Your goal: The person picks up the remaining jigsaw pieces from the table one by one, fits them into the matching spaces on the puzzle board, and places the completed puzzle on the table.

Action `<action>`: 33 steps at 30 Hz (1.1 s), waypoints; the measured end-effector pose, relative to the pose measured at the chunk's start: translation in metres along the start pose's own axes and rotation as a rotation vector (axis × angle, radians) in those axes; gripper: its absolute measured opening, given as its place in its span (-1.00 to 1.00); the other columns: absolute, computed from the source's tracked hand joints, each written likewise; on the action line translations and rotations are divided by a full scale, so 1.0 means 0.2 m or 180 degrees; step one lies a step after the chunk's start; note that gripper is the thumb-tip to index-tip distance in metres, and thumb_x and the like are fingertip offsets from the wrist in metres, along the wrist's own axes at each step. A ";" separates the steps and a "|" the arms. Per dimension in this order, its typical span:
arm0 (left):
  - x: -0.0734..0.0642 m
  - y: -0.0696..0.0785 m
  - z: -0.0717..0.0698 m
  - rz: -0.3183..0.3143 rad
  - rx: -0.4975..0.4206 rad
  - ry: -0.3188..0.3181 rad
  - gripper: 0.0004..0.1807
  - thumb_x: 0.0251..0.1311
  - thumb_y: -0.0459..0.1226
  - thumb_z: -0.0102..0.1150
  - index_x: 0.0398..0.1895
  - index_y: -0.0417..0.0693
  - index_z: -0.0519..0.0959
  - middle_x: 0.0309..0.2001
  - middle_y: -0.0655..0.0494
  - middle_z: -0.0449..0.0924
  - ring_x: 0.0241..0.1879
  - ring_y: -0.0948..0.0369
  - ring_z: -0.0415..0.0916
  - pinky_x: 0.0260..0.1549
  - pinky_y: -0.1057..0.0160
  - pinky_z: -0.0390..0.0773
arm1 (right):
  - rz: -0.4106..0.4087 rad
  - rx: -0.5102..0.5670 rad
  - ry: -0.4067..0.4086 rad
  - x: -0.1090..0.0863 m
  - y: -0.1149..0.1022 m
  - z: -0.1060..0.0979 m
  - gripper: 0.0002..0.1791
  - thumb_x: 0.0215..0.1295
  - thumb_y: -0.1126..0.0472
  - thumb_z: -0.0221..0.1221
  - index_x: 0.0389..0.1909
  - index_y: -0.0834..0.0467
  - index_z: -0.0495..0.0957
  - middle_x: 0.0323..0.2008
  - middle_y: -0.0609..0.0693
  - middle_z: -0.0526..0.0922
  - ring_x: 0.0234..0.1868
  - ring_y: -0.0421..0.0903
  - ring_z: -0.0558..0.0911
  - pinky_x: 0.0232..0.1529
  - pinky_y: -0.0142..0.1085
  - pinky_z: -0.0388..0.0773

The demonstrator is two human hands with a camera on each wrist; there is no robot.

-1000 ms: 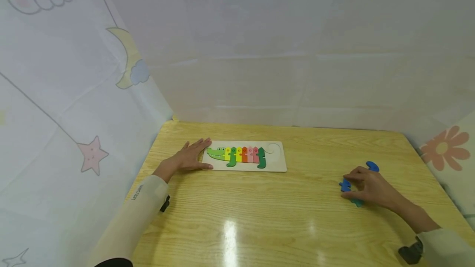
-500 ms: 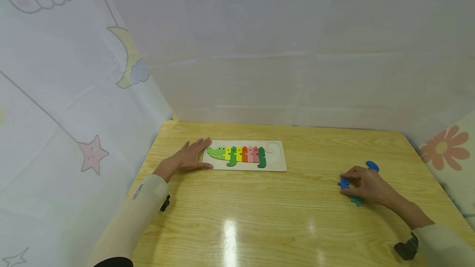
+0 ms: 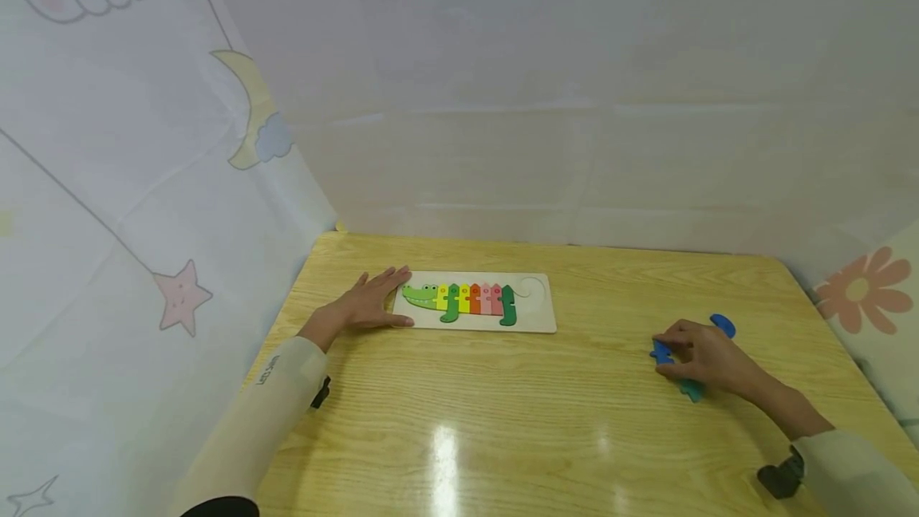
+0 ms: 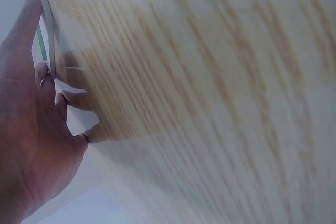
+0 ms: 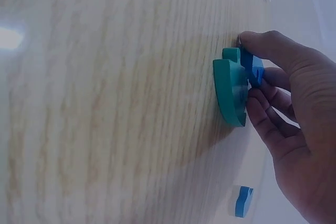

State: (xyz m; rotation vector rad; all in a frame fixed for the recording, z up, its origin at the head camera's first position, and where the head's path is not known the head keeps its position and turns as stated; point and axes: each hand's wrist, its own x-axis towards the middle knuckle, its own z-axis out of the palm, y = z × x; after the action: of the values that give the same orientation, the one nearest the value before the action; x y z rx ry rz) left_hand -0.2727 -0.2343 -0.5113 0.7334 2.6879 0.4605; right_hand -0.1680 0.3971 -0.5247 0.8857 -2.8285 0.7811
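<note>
In the head view a pale puzzle board (image 3: 534,313) bears a crocodile of coloured pieces: a green head, then yellow, green, orange and pink parts, with a bare outlined tail at its right end. My left hand (image 3: 362,303) rests at the board's left end, fingers spread and straight over its edge. Far to the right, my right hand (image 3: 707,353) pinches a blue puzzle piece (image 3: 662,353) between thumb and fingers. Close beneath that hand lies a teal puzzle piece (image 5: 229,90), standing out in the right wrist view. A curved blue piece (image 3: 723,325) sits just beyond the hand.
The wooden table (image 3: 546,421) carries everything, its far edge against a pale hanging cloth (image 3: 488,142). Another printed cloth (image 3: 108,222) hangs along the left side. Bare wood lies between the board and the loose pieces.
My right hand has shifted slightly to the left with the blue puzzle piece pinched in it. My left hand and the board hold their place.
</note>
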 end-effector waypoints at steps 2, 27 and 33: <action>0.00 0.00 0.00 0.0000 0.0005 -0.0008 0.16 0.31 0.23 0.35 0.76 -0.03 -0.03 0.74 -0.02 -0.15 0.71 -0.09 -0.21 0.55 -0.45 -0.27 | -0.0031 -0.0031 0.0023 0.01 0.00 0.00 -0.44 -0.04 0.26 0.66 0.00 0.38 0.75 -0.23 -0.11 0.63 -0.36 -0.37 0.52 -0.47 -0.42 0.48; 0.01 -0.02 0.01 0.0006 0.0068 -0.0113 0.19 0.31 0.30 0.29 0.77 0.02 -0.09 0.75 0.01 -0.21 0.71 -0.08 -0.25 0.55 -0.44 -0.30 | 0.0050 -0.0006 0.0031 0.17 -0.10 -0.05 -0.46 0.04 0.21 0.65 0.03 0.35 0.74 -0.19 -0.08 0.70 -0.24 -0.05 0.77 -0.30 -0.31 0.72; 0.01 -0.02 0.00 -0.0009 0.0054 -0.0102 0.18 0.32 0.28 0.31 0.76 -0.01 -0.08 0.75 -0.02 -0.20 0.71 -0.10 -0.23 0.55 -0.44 -0.28 | 0.0090 0.0005 0.0014 0.22 -0.12 -0.05 -0.45 0.06 0.21 0.63 0.05 0.36 0.73 -0.20 -0.08 0.68 -0.27 -0.10 0.74 -0.34 -0.36 0.67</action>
State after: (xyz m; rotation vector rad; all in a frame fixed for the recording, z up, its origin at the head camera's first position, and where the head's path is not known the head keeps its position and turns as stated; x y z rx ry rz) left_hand -0.2758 -0.2358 -0.5136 0.7353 2.6659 0.4220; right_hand -0.1916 0.3632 -0.4950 0.8451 -2.8429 0.7875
